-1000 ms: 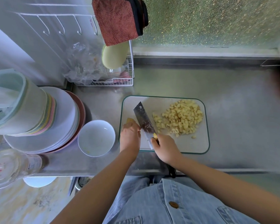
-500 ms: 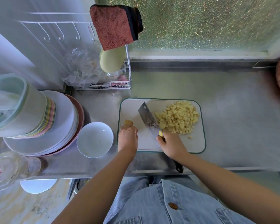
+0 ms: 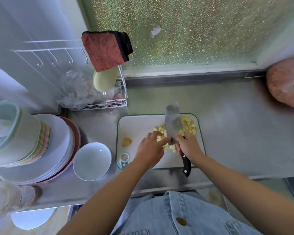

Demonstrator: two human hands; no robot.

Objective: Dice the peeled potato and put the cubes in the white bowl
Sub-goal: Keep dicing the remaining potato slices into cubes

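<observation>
Steel tabletop point(image 3: 236, 133) under a frosted window carries a white cutting board point(image 3: 137, 128). On the board's far right part lies the heap of potato cubes point(image 3: 188, 127). The right grip point(image 3: 189, 147) is curled round the black handle of a cleaver point(image 3: 172, 122), whose broad blade stands in the heap and points away from the person. The left grip point(image 3: 149, 149) lies just left of the blade, fingers stretched out and loose, holding nothing, their tips touching the cubes beside the steel. A small potato scrap point(image 3: 126, 141) lies alone near the board's left edge. The white bowl point(image 3: 92, 161) stands on the tabletop left of the board, well apart from the cubes, beside a stack of plates point(image 3: 58, 141).
</observation>
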